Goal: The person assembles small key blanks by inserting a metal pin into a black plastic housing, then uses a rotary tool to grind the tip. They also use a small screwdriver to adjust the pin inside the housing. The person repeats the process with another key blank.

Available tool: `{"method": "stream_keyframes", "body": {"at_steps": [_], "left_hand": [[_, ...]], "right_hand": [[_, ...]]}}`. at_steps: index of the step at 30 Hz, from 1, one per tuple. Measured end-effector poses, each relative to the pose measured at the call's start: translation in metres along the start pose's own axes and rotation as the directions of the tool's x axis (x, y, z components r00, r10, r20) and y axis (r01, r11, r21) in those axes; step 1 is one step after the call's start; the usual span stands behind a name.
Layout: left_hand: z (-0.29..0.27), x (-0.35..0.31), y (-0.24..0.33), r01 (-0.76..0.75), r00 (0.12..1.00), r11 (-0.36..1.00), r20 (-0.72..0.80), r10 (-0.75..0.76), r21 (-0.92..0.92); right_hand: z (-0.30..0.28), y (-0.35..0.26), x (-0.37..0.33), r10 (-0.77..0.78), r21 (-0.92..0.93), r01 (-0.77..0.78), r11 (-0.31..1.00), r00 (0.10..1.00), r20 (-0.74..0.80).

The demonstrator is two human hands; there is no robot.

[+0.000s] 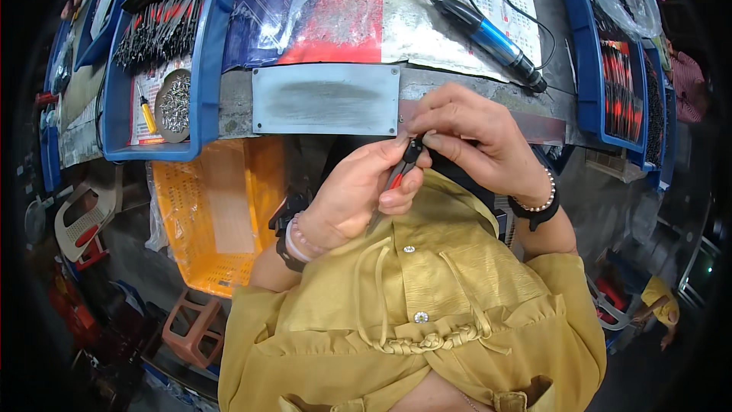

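My left hand (364, 187) is closed around a small black-and-red tool (408, 159), which it holds at a slant with the black end up. My right hand (482, 141) comes in from the right, its thumb and forefinger pinched together at that black end. Whatever sits between the right fingertips is too small to make out. Both hands are in front of my body, just below a grey metal plate (326, 99) fixed at the bench edge.
An electric screwdriver (492, 37) with a cord lies on the bench. A blue bin (206, 69) at left holds black-and-red pieces, a dish (162, 99) of small metal parts and a yellow-handled screwdriver (146, 113). More blue bins (583, 46) stand right. A yellow crate (187, 206) is below.
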State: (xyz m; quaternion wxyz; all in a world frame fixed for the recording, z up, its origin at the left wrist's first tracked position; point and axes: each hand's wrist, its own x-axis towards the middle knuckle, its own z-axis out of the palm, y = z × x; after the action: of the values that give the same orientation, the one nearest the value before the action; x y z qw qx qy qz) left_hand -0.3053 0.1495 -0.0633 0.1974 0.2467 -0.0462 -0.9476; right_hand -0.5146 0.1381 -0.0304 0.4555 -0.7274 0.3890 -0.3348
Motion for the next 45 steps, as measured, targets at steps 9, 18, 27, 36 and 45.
{"method": "stream_keyframes", "body": {"at_steps": [9,18,27,36,45], "left_hand": [[-0.003,-0.01,0.009,-0.034,0.999,0.998,-0.024,0.035,0.052],[-0.005,-0.015,0.022,0.001,0.994,0.996,-0.105,0.009,0.093],[-0.026,-0.025,0.066,-0.434,0.876,0.839,-0.064,0.478,0.328],[-0.05,-0.049,0.068,-0.644,0.634,0.631,-0.159,0.757,0.432],[-0.044,-0.036,0.041,-0.527,0.774,0.737,-0.119,0.622,0.424]], "right_hand": [[-0.003,-0.006,0.013,-0.073,-0.111,0.096,0.989,0.979,0.19],[0.001,-0.018,0.028,-0.202,-0.513,0.368,0.775,0.914,0.351],[-0.008,-0.008,0.057,-0.124,-0.622,0.265,0.737,0.957,0.261],[0.011,0.082,0.13,0.05,-0.736,-0.138,0.663,0.989,-0.14],[-0.03,0.068,0.074,-0.133,-0.762,-0.23,0.606,0.915,-0.381]]}}
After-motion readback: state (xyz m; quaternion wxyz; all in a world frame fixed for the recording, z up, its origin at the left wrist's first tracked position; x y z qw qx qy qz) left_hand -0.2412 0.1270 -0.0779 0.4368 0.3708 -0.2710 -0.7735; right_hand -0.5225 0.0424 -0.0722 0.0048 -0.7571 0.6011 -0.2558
